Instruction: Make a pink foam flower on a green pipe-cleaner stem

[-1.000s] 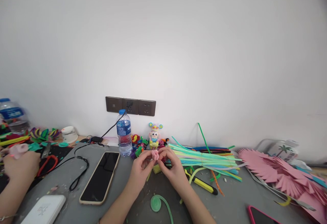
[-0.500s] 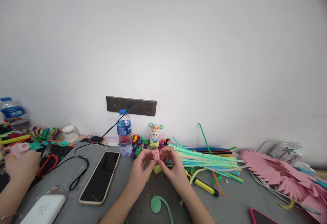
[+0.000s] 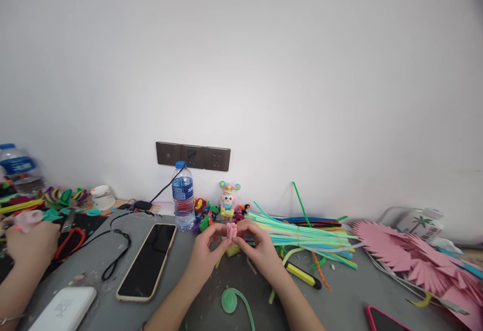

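Between the fingertips of both hands sits a small pink fuzzy piece point(image 3: 231, 230), folded into loops like pipe cleaner. My left hand point(image 3: 207, 250) pinches it from one side, my right hand point(image 3: 258, 248) from the other. Just behind the hands a small figurine point(image 3: 228, 205) with round eyes and a colourful hat stands against the wall. Below my wrists a green pipe-cleaner coil point(image 3: 229, 301) lies on the grey table, its tail trailing forward. A yellow-and-black cutter point(image 3: 303, 274) rests beside my right forearm.
A bundle of pastel pipe cleaners point(image 3: 302, 235) lies to the right, pink pleated paper point(image 3: 422, 260) beyond it. Left are a water bottle point(image 3: 183, 197), a phone point(image 3: 149, 260), a white power bank point(image 3: 64, 311) and red scissors point(image 3: 71, 243). Another person's hand point(image 3: 32, 243) works at far left.
My hands stay together around the pink piece, with my right fingers shifted slightly. The view has moved a little; everything on the table stays in place.
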Available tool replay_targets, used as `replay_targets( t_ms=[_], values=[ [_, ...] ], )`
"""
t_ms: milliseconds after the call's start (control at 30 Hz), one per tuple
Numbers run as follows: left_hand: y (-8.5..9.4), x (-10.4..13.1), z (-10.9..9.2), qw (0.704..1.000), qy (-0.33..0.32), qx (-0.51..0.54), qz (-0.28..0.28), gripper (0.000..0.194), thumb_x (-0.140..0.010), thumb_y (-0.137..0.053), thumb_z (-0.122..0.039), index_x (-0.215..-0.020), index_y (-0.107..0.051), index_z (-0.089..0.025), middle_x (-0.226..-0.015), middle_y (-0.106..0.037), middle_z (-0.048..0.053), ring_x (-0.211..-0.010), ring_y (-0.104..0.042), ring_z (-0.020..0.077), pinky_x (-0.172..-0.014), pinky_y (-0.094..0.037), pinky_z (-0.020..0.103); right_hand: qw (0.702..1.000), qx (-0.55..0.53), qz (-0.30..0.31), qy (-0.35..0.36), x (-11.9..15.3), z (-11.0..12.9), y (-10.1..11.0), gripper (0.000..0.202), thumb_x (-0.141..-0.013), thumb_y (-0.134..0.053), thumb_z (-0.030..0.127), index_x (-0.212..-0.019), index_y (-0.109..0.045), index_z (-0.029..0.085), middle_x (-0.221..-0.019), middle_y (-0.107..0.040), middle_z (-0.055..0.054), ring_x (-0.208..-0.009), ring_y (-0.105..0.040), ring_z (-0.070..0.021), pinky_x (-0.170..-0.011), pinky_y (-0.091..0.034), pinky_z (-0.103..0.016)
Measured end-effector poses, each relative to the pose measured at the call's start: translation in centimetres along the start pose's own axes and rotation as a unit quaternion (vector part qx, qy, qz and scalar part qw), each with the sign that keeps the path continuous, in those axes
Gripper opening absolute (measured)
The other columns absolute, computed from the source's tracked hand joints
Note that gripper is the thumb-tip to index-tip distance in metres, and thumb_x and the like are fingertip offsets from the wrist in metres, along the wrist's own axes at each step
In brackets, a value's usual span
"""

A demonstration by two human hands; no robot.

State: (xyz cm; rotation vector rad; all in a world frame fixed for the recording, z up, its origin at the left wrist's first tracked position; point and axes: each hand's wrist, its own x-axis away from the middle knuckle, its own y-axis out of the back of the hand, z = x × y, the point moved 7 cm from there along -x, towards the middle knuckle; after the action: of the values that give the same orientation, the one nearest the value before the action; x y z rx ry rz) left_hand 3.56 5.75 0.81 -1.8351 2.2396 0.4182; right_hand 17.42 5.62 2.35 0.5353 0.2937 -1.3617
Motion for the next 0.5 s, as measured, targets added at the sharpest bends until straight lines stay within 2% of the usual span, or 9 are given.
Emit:
replay_targets(
  t_ms=[267, 500],
  values=[
    [-0.1, -0.1, -0.3, 1.000, 0.003, 0.011, -0.002, 0.020, -0.080, -0.063, -0.034, -0.089, -0.066, -0.016, -0.087, -0.068, 0.007, -0.082, -0.063, 0.0211, -0.070, -0.048, 0.028, 0.994, -0.088, 0.022, -0.060, 0.2, -1.2, -0.9, 0.018, -0.083, -0.066, 0.036, -0.081, -0.058, 0.020, -0.075, -0.060, 0.000, -0.068, -0.059, -0.0154, -0.065, -0.047, -0.027],
    [0.1, -0.1, 0.4, 1.000, 0.009, 0.025, -0.002, 0.020, -0.078, -0.066, -0.033, -0.089, -0.067, -0.016, -0.085, -0.068, 0.006, -0.082, -0.062, 0.0206, -0.071, -0.048, 0.027, 0.993, -0.085, 0.025, -0.073, 0.2, -1.4, -0.9, 0.020, -0.081, -0.067, 0.038, -0.088, -0.065, 0.020, -0.084, -0.066, -0.003, -0.077, -0.062, -0.0183, -0.074, -0.050, -0.030]
  ],
)
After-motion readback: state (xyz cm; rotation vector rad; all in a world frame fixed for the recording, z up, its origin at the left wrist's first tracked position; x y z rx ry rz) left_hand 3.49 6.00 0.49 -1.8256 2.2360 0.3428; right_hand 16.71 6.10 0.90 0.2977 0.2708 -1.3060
